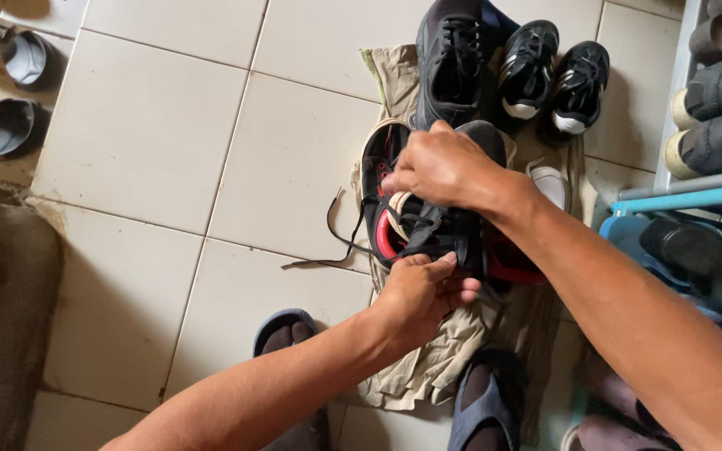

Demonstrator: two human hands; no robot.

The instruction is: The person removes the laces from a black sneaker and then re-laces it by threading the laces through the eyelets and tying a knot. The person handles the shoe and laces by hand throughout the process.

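Note:
A black and red sneaker (428, 230) with a pale sole lies on a beige cloth (428, 367) on the tiled floor. My right hand (443, 167) grips its upper part from above. My left hand (424, 292) pinches the near side of the same shoe from below. A loose black lace (327, 250) trails off to the left over the tiles. Both forearms reach in from the bottom of the head view.
A large black shoe (457, 58) and two small black and white shoes (549, 71) stand beyond the cloth. A blue shoe rack (687, 196) with dark footwear is at the right. Grey sandals (10, 125) lie far left. My feet in blue slippers (482, 401) are near.

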